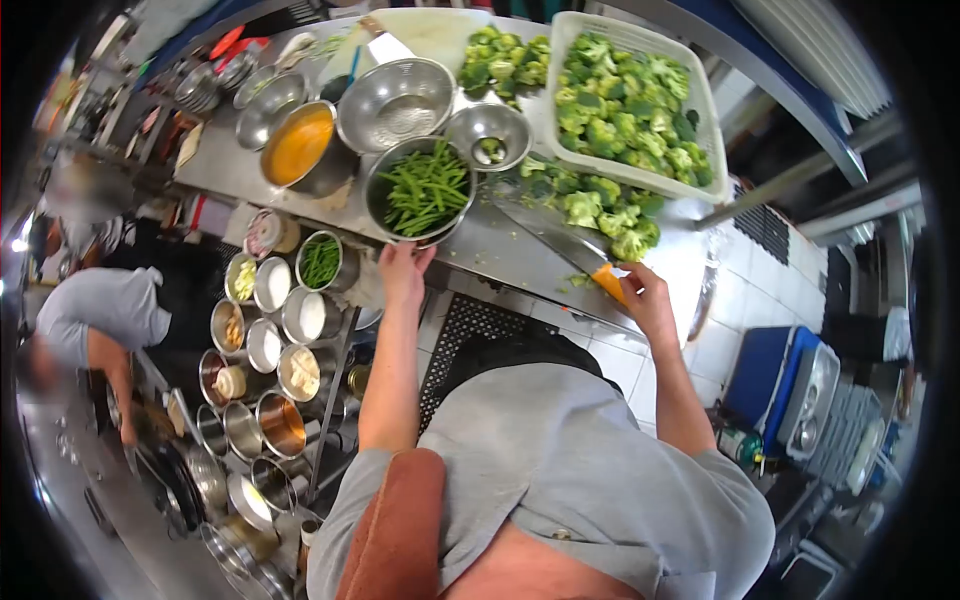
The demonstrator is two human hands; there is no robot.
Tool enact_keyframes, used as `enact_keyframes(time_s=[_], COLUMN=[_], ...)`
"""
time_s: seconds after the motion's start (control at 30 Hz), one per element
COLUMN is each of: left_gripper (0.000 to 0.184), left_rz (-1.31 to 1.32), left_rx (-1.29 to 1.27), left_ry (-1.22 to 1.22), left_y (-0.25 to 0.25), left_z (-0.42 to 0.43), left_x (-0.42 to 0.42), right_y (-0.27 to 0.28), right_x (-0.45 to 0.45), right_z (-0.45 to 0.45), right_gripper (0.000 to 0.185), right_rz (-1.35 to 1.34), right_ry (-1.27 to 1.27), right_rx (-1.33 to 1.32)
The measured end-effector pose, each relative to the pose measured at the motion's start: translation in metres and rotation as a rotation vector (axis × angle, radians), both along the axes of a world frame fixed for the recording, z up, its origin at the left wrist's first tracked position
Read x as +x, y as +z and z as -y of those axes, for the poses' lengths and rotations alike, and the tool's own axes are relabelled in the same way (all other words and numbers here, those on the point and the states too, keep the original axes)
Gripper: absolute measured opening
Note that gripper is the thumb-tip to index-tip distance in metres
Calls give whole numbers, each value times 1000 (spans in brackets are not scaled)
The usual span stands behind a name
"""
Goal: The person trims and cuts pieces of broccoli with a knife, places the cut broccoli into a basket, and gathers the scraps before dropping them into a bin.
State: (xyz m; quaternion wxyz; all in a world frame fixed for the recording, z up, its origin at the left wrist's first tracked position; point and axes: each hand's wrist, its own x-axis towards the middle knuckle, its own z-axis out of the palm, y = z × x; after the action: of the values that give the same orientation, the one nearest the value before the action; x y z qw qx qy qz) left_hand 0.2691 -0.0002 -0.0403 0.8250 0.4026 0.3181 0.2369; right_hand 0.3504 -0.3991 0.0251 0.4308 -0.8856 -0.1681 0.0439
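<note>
My left hand [404, 272] grips the near rim of a metal bowl [376, 212] filled with green beans [424, 190], at the front edge of the steel counter. The fingertips on the bowl are partly hidden. Further right, my right hand [648, 300] has its fingers closed at the yellow handle of a large kitchen knife [606, 277]. The knife's blade lies on the counter, pointing away to the left. Cut broccoli florets [632, 240] lie just beyond the handle, with small green scraps around them.
A white plastic tub [722, 185] of broccoli stands at the back right. Beyond the beans are a small metal bowl [518, 140], a perforated bowl [440, 85] and a pot of orange liquid [297, 148]. Containers of ingredients [322, 262] stand lower left, near another person [105, 310].
</note>
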Motion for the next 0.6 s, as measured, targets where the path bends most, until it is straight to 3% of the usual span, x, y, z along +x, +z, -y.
enact_keyframes(time_s=[0.13,0.23,0.33,0.4,0.47,0.53,0.6], left_gripper=[18,19,19,15,15,14,15], left_rz=[-27,-29,108,131,40,-152,-25], left_rx=[6,30,0,-39,-257,116,470], left_ry=[-2,-24,-54,-49,-176,-345,-631], left_y=[1,2,2,-2,-15,7,16], left_z=[-16,-34,-43,-31,-14,36,64], left_x=[-5,-5,-4,-14,-33,-37,-27], right_y=[-1,-9,-10,0,-3,3,10], right_x=[-10,-9,-10,-8,0,1,1], right_z=[-2,-11,-23,-28,-22,-23,-24], right_gripper=[24,27,39,53,61,63,63], right_rz=[29,215,81,174,145,105,78], right_ry=[-79,44,29,134,172,198,222], right_rx=[-104,-243,-299,-415,-465,-444,-371])
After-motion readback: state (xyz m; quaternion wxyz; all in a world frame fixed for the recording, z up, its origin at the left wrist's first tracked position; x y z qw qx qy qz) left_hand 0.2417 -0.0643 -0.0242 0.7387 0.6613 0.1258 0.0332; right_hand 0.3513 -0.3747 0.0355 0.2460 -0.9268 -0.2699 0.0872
